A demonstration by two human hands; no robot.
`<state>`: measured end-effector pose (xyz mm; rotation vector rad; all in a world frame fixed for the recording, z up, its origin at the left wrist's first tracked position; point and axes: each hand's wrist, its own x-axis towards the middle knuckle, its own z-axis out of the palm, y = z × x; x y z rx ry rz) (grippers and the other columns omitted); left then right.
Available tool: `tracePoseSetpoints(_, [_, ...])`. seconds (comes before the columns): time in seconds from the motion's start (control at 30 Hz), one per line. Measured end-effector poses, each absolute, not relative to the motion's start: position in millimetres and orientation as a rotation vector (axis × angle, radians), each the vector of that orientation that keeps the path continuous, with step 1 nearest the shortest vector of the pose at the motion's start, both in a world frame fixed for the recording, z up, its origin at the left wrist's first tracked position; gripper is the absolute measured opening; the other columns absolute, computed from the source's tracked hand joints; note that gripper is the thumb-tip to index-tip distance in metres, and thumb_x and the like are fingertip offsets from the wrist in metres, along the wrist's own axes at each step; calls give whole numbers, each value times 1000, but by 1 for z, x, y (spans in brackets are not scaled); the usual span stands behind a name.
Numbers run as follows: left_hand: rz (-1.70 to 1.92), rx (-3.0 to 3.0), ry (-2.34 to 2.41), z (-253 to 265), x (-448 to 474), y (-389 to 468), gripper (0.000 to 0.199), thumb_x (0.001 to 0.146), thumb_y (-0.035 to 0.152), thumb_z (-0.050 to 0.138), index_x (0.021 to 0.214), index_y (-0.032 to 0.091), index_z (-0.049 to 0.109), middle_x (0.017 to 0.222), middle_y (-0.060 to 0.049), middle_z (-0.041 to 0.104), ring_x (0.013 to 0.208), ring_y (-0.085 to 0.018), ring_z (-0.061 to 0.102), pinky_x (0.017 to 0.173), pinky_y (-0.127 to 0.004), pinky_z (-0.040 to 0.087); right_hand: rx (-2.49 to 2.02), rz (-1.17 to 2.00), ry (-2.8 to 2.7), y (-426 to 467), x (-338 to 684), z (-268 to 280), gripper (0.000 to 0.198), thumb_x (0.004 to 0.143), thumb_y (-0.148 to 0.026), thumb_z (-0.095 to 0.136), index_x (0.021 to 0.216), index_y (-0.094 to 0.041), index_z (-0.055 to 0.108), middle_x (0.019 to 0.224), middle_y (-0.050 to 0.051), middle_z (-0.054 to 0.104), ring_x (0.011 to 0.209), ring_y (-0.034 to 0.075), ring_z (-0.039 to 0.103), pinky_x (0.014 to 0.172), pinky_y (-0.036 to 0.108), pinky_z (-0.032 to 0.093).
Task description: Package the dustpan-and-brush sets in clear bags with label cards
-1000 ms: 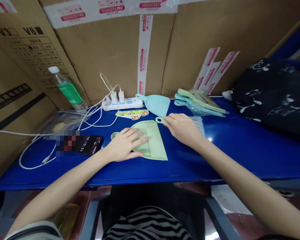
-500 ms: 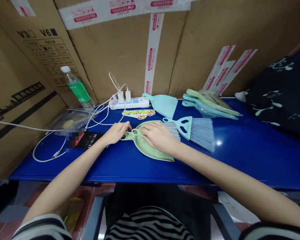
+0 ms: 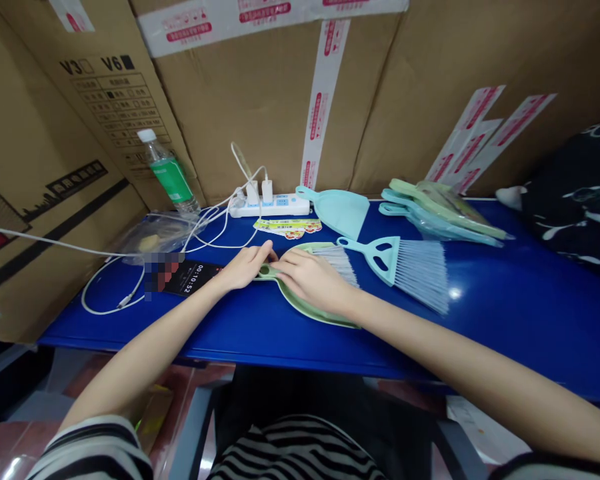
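Observation:
A light green dustpan (image 3: 305, 307) lies on the blue table in front of me, its handle pointing left. My left hand (image 3: 247, 267) is closed at the end of that handle. Over the pan, my right hand (image 3: 313, 277) grips a small brush whose pale bristles (image 3: 339, 261) stick out beyond the knuckles; most of its handle is hidden under the fingers. Just right of it lies a light blue brush (image 3: 380, 259), bristles to the right. Behind them rests a light blue dustpan (image 3: 341, 208).
Bagged green and blue dustpan sets (image 3: 437, 210) lie at the back right, near a dark patterned bag (image 3: 580, 193). At the left are a phone (image 3: 190, 277), white cables, a water bottle (image 3: 170, 177) and a plastic bag. A power strip (image 3: 275, 205) sits against the cardboard wall (image 3: 260, 100).
The view has shifted slightly left. My right hand has moved closer to my left, and its fingers now cover the brush handle's ring end, which showed before.

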<state>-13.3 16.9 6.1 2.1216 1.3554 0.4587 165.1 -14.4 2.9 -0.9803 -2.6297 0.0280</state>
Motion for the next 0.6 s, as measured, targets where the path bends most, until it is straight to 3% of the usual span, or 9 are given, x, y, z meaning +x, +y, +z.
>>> tracePoseSetpoints(0.13, [395,2102,1370,9,-18,17,56,96,48,20,80,17,64,61,1,57,57,-16,56,67,-29,45,-799,170,-2697,-6,190,9,32,96,-18,43,117,-15,67,111,12,68,103,23,61,90,42,51])
tracePoseSetpoints(0.23, [362,2069,1364,11,-21,17,53,95,49,20,75,18,58,53,4,48,48,-14,48,61,-27,42,-743,177,-2731,-1,213,7,35,95,-28,49,124,-16,64,129,15,62,123,28,54,101,51,45])
tracePoseSetpoints(0.37, [371,2039,1323,12,-20,17,49,95,48,20,75,19,54,60,3,49,54,-13,46,60,-26,40,-828,259,-2736,-1,227,-5,48,94,-40,50,138,-20,54,150,14,44,142,33,32,109,59,36])
tracePoseSetpoints(0.6, [376,1988,1245,11,-18,16,41,93,48,24,82,19,52,64,4,42,56,-12,38,51,-22,34,-847,322,-2705,-5,220,-19,51,99,-44,37,146,-23,44,156,13,35,146,32,22,113,61,27])
